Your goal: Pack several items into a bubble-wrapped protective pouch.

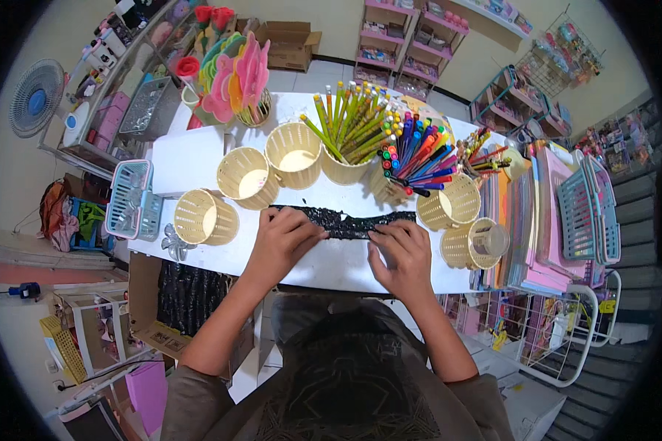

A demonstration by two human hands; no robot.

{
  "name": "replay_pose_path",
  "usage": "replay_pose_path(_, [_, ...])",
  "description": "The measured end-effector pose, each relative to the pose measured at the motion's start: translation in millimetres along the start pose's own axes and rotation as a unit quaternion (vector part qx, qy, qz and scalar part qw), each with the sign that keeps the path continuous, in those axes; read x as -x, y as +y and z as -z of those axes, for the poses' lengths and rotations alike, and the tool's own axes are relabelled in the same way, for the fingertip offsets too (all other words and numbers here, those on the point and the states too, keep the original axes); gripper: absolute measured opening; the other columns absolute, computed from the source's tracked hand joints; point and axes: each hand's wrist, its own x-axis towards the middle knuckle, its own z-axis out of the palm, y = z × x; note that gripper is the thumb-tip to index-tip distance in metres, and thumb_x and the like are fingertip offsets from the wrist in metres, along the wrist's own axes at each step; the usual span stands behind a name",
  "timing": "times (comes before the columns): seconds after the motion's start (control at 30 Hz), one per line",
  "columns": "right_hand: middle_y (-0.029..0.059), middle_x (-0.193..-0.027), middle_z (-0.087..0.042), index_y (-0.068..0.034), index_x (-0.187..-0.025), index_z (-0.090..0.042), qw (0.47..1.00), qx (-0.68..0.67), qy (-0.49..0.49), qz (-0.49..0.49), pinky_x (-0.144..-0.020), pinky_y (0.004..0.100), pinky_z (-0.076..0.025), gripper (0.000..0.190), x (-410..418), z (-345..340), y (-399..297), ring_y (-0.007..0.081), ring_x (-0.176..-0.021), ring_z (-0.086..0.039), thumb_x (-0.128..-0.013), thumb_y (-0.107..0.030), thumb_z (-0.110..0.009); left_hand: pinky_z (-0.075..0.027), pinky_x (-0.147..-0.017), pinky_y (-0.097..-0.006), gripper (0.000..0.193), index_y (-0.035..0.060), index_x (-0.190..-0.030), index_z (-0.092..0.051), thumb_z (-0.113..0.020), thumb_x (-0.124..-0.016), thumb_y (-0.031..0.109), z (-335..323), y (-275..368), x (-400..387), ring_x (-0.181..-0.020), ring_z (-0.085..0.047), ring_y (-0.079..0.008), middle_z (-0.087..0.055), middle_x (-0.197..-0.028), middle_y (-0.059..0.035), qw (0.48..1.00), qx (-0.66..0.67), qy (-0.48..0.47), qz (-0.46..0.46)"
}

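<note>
A strip of crinkled, shiny black material, plastic-looking, lies across the white table in front of me. My left hand grips its lower edge left of the middle, fingers bent over it. On the right part of the same edge, my right hand holds it with its fingertips, the thumb lower down. Small gaps show in the strip between my hands. Parts of both ends are covered by my fingers. Tiny black scraps lie just behind it.
Woven cream baskets arc around the strip. Green pencils and colored pens fill two. Stacked paper and a blue basket stand right. An open carton at lower left holds similar black strips.
</note>
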Motion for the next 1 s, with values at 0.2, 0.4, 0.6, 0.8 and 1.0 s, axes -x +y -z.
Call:
replay_pose_path(0.2, [0.0099, -0.115, -0.077, -0.005, -0.111, -0.082, 1.000, -0.017, 0.001, -0.007, -0.094, 0.0445, -0.054, 0.025, 4, -3, 5, 0.0329, -0.109, -0.070, -0.086, -0.001, -0.083, -0.040, -0.091, -0.0396, 0.023, 0.0155, -0.102, -0.080, -0.094, -0.085, 0.021, 1, 4, -3, -0.102, -0.068, -0.0177, -0.070, -0.103, 0.0037, 1.000, 0.023, 0.017, -0.003])
replay_pose_path(0.4, [0.0111, -0.114, -0.074, -0.005, -0.118, -0.082, 0.998, -0.043, -0.017, -0.036, -0.090, 0.0430, -0.055, 0.029, 2, -2, 7, 0.0325, -0.105, -0.069, -0.090, 0.003, -0.080, -0.039, -0.095, -0.0391, 0.022, 0.0139, -0.104, -0.084, -0.093, -0.086, 0.019, 0, 1, -2, -0.100, -0.068, -0.0183, -0.070, -0.098, 0.0026, 1.000, 0.014, 0.015, 0.015])
replay_pose_path(0.6, [0.0104, -0.115, -0.074, -0.006, -0.120, -0.082, 0.999, -0.025, -0.017, -0.021, -0.096, 0.0447, -0.052, 0.030, -2, -5, 12, 0.0323, -0.114, -0.067, -0.090, 0.000, -0.079, -0.038, -0.096, -0.0400, 0.021, 0.0133, -0.107, -0.085, -0.090, -0.089, 0.022, -1, 0, -3, -0.102, -0.066, -0.0194, -0.069, -0.097, 0.0015, 0.999, 0.020, 0.011, 0.043])
replay_pose_path(0.8, [0.0083, -0.119, -0.073, -0.007, -0.125, -0.080, 0.998, 0.059, -0.035, -0.009, -0.103, 0.0440, -0.046, 0.030, -1, -3, 3, 0.0308, -0.120, -0.065, -0.094, -0.007, -0.079, -0.038, -0.096, -0.0412, 0.022, 0.0133, -0.108, -0.086, -0.089, -0.090, 0.024, -2, 3, -3, -0.104, -0.064, -0.0199, -0.067, -0.097, 0.0013, 0.999, -0.006, 0.017, 0.042])
replay_pose_path(1.0, [0.0104, -0.107, -0.070, -0.004, -0.124, -0.078, 0.999, 0.013, -0.032, 0.014, -0.091, 0.0467, -0.051, 0.031, -7, -8, 10, 0.0332, -0.105, -0.065, -0.093, -0.005, -0.079, -0.037, -0.093, -0.0411, 0.019, 0.0126, -0.105, -0.086, -0.086, -0.093, 0.028, -1, 2, -8, -0.098, -0.063, -0.0201, -0.066, -0.091, 0.0007, 0.998, -0.045, 0.001, 0.043])
